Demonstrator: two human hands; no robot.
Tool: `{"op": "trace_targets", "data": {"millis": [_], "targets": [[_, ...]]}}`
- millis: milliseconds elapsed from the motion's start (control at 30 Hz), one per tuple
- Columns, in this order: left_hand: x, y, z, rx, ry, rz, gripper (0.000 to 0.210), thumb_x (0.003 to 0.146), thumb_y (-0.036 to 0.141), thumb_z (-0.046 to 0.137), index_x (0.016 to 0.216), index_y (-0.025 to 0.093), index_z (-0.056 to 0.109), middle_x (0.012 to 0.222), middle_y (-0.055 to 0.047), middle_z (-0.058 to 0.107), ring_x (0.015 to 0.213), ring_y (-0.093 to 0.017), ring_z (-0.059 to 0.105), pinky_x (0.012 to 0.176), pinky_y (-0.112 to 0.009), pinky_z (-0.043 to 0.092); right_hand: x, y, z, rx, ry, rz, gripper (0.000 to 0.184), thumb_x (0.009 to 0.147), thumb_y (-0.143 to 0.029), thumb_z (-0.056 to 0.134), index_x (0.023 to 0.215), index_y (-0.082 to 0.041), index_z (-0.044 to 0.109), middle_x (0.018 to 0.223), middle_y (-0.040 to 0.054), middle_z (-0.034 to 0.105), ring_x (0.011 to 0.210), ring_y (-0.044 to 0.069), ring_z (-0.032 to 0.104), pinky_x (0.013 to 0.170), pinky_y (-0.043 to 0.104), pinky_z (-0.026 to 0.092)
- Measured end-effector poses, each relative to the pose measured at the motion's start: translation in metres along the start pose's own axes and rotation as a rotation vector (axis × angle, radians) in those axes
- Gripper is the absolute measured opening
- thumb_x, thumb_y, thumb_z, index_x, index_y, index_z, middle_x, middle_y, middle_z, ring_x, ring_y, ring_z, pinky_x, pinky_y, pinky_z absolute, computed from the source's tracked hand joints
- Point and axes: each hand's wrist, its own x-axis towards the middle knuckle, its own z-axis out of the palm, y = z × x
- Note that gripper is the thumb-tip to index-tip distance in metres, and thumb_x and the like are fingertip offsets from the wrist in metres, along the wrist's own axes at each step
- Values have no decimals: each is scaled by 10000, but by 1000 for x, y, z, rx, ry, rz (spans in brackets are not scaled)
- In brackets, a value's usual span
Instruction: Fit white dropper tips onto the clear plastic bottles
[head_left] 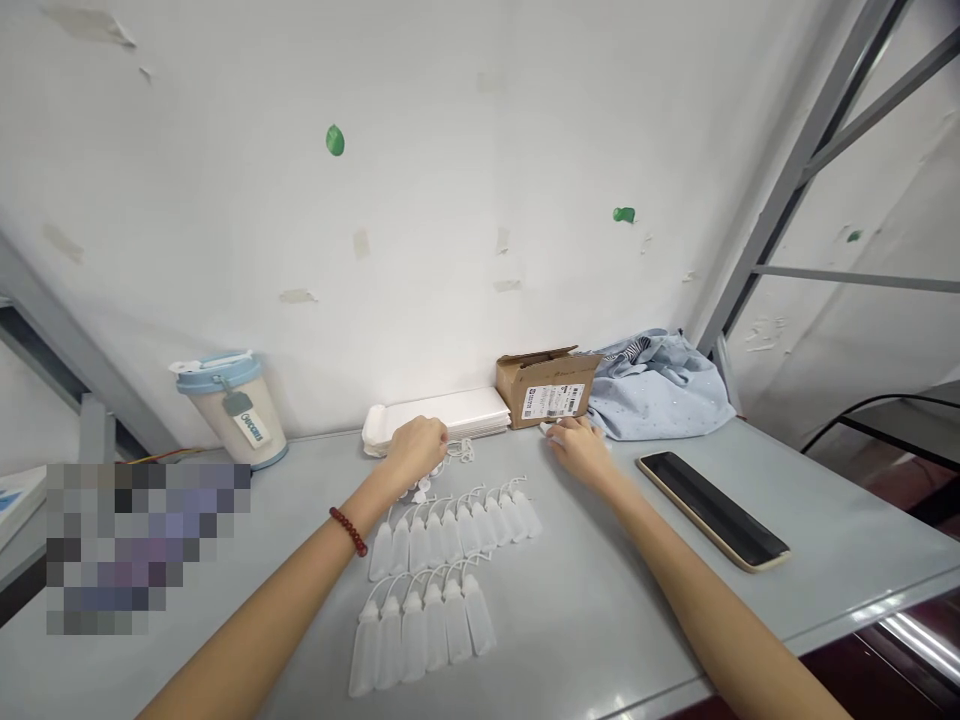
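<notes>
My left hand [418, 448] has its fingers curled in a closed grip over a small heap of white nozzle caps with thin tubes [461, 452], in front of a stack of flat white packets [435, 418]. What those fingers hold is hidden. By the cardboard box, my right hand [579, 447] is bent down to the table, fingers closed around a small white piece that barely shows. Two rows of translucent squeeze bottles with thin curved spouts, a back row [454, 528] and a front row [420, 630], lie on the grey table [577, 600] between my forearms.
An opened cardboard box [544, 390] stands against the wall beside a light blue cloth [660, 395]. A dark-screened phone [712, 508] lies to the right of my right forearm. At the left stands a cream cup with a blue lid [236, 410], near a blurred-out area.
</notes>
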Motion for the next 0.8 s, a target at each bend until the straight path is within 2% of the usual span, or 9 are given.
{"op": "trace_targets", "data": {"millis": [233,367,633,800], "targets": [[11,11,8,20,-5,-4,296,881,287,535,1147,156,523,1146,-82,561,956,-209,587,794,-405,503,0,-5,0,-15,4,-36,233,870,-169,448,960,-215,657,1034,108,629,1024,283,451,768,373,306],[10,7,7,14,-10,14,284,886,287,528,1141,162,528,1146,-80,562,951,-204,587,794,-402,504,-1,-8,-4,3,27,-64,210,845,-127,462,891,-194,656,955,105,650,988,268,475,752,350,289],[-4,-2,4,3,37,24,265,891,289,518,1125,167,540,1145,-76,565,949,-202,586,799,-398,503,-5,-20,-9,111,125,-109,186,843,-128,461,853,-200,632,907,79,675,950,255,491,726,319,285],[-2,-4,6,-12,46,38,267,890,288,519,1127,166,539,1144,-77,565,947,-201,587,795,-397,504,-5,-21,-7,185,176,-126,160,827,-123,489,808,-203,626,895,72,673,922,247,508,716,305,302]]}}
